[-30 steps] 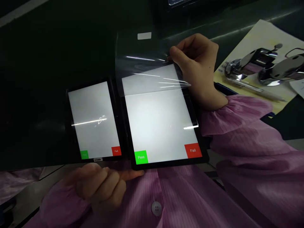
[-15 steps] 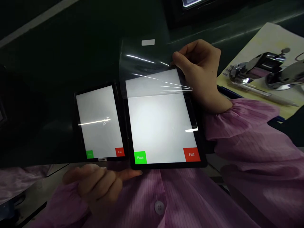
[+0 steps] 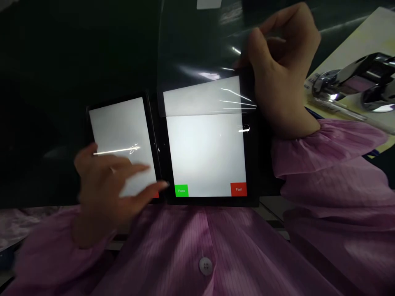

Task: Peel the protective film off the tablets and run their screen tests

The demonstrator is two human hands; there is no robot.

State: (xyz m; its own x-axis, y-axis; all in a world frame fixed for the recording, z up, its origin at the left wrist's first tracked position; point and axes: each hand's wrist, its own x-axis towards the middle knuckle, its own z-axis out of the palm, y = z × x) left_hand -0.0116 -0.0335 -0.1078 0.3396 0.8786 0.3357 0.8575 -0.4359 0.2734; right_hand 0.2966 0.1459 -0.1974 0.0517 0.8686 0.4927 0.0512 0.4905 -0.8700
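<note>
Head view: the right hand (image 3: 282,78) is pinching the right edge of a clear film (image 3: 194,53) between thumb and fingers. That film is covering the upper screen of the larger tablet (image 3: 206,152) and extending past its top. Beside it, the blurred left hand (image 3: 105,189) is hanging open and empty over the smaller tablet (image 3: 119,127), perhaps touching its glass.

The big tablet (image 3: 210,156) has a black edge (image 3: 216,201), white screen (image 3: 203,144), green box (image 3: 181,190) and red box (image 3: 238,189). The other screen (image 3: 119,127) looks greyer. The clear film (image 3: 194,45) has a white label (image 3: 209,3). The shirt (image 3: 182,242) is pinky purple with thin stripes. The table (image 3: 46,94) is dark green.
</note>
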